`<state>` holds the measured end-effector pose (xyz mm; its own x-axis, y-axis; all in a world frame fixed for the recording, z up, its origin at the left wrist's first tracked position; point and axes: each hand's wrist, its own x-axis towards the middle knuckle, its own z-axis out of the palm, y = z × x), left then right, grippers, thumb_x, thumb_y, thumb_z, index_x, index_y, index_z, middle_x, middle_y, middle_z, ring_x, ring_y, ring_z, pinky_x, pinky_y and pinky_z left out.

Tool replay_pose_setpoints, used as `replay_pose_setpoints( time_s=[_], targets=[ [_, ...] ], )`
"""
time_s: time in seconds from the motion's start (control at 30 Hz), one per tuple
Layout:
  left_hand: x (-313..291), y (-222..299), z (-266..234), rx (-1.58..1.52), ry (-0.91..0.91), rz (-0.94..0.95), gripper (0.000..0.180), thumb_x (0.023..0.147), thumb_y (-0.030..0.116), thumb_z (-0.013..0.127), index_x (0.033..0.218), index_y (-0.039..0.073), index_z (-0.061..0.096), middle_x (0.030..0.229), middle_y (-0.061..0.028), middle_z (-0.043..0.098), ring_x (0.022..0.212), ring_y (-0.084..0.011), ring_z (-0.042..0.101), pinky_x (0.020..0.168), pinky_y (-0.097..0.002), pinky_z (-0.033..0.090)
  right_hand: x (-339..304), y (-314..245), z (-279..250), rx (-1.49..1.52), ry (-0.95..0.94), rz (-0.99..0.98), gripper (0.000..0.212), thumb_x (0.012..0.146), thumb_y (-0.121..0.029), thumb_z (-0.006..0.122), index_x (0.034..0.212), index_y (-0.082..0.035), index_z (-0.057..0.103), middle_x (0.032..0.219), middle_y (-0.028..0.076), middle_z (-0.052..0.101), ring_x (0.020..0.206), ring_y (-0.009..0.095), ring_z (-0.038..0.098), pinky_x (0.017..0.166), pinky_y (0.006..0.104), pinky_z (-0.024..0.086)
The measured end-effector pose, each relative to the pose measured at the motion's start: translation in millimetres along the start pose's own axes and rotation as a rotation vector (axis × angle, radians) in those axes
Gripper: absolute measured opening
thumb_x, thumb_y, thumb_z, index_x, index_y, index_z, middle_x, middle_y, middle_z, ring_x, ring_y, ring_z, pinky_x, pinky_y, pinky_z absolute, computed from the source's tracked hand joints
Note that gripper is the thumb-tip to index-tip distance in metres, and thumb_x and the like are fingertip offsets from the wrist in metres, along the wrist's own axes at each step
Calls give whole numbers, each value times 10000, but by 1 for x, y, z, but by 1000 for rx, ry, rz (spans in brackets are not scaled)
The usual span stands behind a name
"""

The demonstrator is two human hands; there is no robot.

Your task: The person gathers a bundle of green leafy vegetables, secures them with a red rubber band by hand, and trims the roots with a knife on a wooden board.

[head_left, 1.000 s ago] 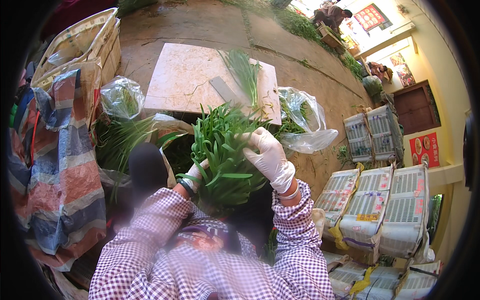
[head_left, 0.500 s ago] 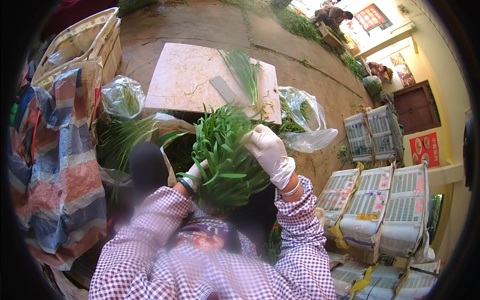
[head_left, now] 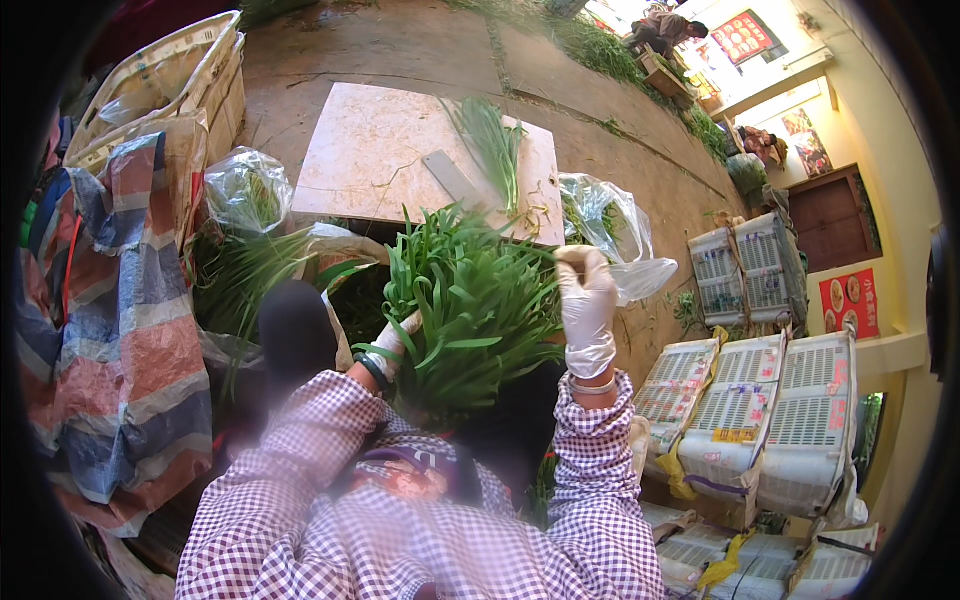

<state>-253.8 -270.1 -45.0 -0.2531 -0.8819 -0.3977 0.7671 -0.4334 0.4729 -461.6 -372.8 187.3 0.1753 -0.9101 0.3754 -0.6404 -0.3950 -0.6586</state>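
A thick bunch of flat-leaved greens that look like garlic chives (head_left: 465, 310) stands in front of my body, leaf tips up. My left hand (head_left: 396, 342), in a white glove, is closed round its left side, with most fingers hidden by leaves. My gloved right hand (head_left: 588, 305) is just right of the bunch, fingers pinched together; a long green leaf runs from the bunch to the fingertips. Beyond lies a pale board (head_left: 370, 150) bearing a flat metal blade (head_left: 450, 178) and a smaller bundle of thin greens (head_left: 495, 150).
Plastic bags of greens flank the board, one on the left (head_left: 248, 190) and one on the right (head_left: 625, 235). A striped tarp (head_left: 130, 340) and a pale crate (head_left: 165, 80) stand left. Wrapped crates (head_left: 740, 400) are stacked right. Farther off, a person (head_left: 660, 30) bends over.
My right hand has moved right, from over the bunch's edge to beside it, and turned more upright. The leaves have spread to the right. My left hand stays on the bunch.
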Motion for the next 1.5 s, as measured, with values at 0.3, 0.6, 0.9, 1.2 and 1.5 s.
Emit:
replay_pose_setpoints(
  time_s=[0.3,0.6,0.9,1.2,1.5],
  targets=[
    [0,6,9,-54,87,101,367,960,283,694,1264,84,635,1150,-14,675,978,-155,653,837,-313,540,-41,-27,8,-142,-284,-343,285,742,-47,789,1023,-62,744,990,114,707,965,293,661,844,375,534],
    [-3,6,15,21,93,197,379,964,299,687,1271,88,617,1173,-19,657,1023,-165,636,864,-335,531,-48,-9,23,-170,-130,-363,241,820,-8,720,1056,-54,704,982,130,676,867,284,653,768,365,527],
    [-28,21,54,87,402,188,673,816,588,773,1213,64,630,1120,-24,668,972,-156,624,865,-341,512,-139,60,55,-104,-766,386,724,798,-455,817,1332,-16,599,1025,200,728,962,300,723,847,374,553],
    [-39,13,162,1456,349,730,880,767,382,793,1515,157,388,1436,-200,454,1356,-409,380,1140,-513,290,-167,83,150,1330,-395,779,762,831,-302,794,1413,47,447,1311,150,627,1201,268,607,1046,353,465],
    [-106,59,184,1535,-310,1048,629,726,223,824,1307,122,606,1375,-155,557,1341,-374,468,1126,-515,346,-139,82,110,1756,-345,820,523,870,-204,737,1332,-22,572,1297,104,637,1193,236,603,1049,381,475]
  ],
)
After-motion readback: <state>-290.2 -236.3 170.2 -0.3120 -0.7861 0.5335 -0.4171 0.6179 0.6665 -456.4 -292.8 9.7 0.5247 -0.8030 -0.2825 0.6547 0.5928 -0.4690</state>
